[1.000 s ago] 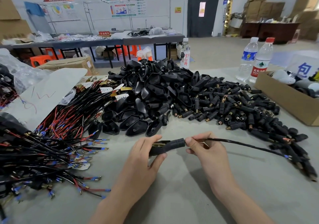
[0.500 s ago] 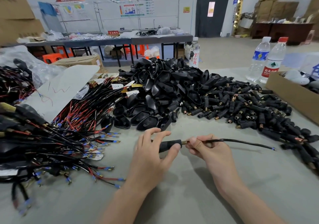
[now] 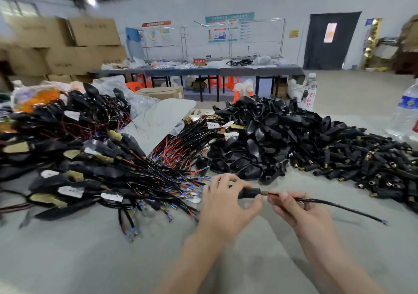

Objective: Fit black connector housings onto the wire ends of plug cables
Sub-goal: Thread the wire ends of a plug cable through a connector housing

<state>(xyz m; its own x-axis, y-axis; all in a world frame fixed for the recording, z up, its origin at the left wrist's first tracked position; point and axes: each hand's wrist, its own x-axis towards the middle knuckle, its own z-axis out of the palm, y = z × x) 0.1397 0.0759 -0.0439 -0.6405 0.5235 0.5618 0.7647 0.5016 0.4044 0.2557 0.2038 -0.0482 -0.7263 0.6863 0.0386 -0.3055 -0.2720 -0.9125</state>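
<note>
Your left hand (image 3: 226,201) grips the black connector housing (image 3: 248,193) near the table's (image 3: 248,259) front edge, while your right hand (image 3: 294,207) pinches the cable (image 3: 339,205) trailing off right.

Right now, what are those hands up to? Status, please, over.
Left hand grips black housing. Right hand pinches cable beside it. Cable runs into the housing. Loose housing pile lies behind, clear of both hands.

The shell housings (image 3: 267,135) are all black, and the barrel connectors (image 3: 352,158) are black with coppery tips. The cables (image 3: 172,158) are black with red wires and blue ends, the counter (image 3: 79,259) plain grey
</note>
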